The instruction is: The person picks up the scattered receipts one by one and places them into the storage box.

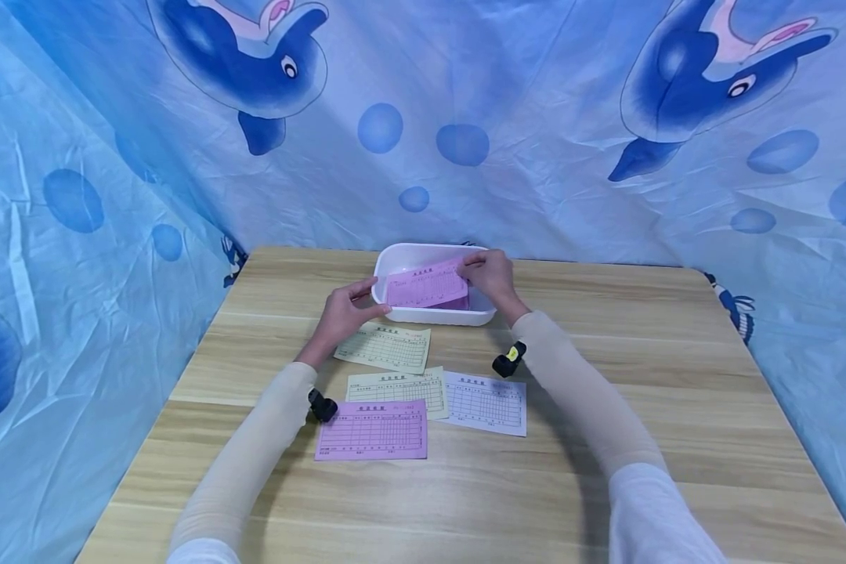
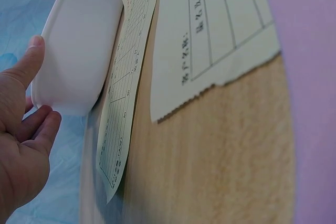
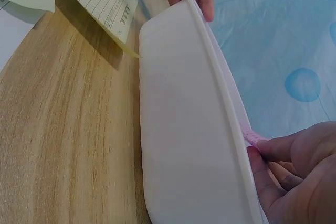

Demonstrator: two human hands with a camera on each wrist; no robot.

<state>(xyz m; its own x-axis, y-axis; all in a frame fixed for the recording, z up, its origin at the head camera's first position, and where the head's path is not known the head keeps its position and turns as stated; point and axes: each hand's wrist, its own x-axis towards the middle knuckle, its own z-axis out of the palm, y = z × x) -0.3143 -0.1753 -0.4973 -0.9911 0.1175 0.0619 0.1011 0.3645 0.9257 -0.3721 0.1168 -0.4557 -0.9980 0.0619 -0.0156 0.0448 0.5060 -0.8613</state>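
Inside the white rectangular plastic tub (image 1: 437, 316), the pink printed paper slip (image 1: 426, 287) partly hides more pink paper (image 1: 461, 303), its lettering too tiny to read!

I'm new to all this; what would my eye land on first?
Probably the large blue cartoon dolphins on the pale-blue cloth backdrop behind the wooden table. Then the white rectangular plastic tub near the table's far edge, where the person's right fingers pinch a pink printed paper slip.

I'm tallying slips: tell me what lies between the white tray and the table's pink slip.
The head view shows a pale yellow slip nearer the white tray, then another yellow slip nearer the pink slip.
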